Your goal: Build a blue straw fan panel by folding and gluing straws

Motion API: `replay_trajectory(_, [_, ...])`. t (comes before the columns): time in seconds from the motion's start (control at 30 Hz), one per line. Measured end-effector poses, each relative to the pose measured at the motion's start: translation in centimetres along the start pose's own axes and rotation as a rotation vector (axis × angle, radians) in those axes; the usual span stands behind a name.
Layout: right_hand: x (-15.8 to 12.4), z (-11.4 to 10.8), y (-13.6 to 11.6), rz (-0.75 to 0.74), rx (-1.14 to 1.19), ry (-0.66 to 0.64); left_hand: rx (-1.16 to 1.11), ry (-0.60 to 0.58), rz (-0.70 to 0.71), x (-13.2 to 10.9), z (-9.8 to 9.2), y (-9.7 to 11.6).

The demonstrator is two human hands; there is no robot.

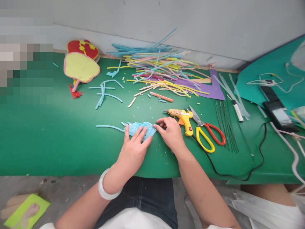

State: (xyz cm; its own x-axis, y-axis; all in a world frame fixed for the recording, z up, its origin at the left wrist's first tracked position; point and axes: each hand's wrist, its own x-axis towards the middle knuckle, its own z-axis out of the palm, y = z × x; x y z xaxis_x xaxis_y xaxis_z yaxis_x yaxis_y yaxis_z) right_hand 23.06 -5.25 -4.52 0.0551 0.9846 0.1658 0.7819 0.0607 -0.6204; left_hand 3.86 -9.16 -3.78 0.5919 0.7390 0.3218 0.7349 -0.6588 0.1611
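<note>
A light-blue fan-shaped piece made of pipe cleaners (pixel 150 129) lies flat on the green table. My left hand (pixel 133 149) rests on it with fingers spread, pressing it down. At its right edge my right hand (pixel 170 132) has thumb and forefinger closed on the piece's tip. One long blue pipe cleaner (pixel 108 126) sticks out to the left. Just beyond my right hand are a yellow glue gun (pixel 182 118) and scissors (pixel 205 125) with one red and one yellow handle.
Loose coloured pipe cleaners (pixel 157 63) are heaped at the back over a purple sheet (pixel 218 86). Two fan-shaped crafts (pixel 82 66) lie back left. Right are green wires (pixel 226 127), a marker (pixel 237 110), clear sticks (pixel 238 92) and a black cord (pixel 258 156). Another person sits at right.
</note>
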Motion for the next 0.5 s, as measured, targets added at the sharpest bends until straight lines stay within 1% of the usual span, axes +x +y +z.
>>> replay_trajectory(0.13, [0.0,0.05,-0.03,0.004,-0.01,0.003,-0.024,0.035,-0.02,0.03,0.15,0.07])
replay_trajectory(0.3, [-0.01,0.06,-0.19,0.006,-0.026,0.005,-0.025,0.014,-0.018,0.06,0.02,0.12])
replay_trajectory(0.5, [-0.11,0.05,-0.35,-0.003,-0.067,0.013,-0.051,0.034,-0.027,0.25,-0.28,0.34])
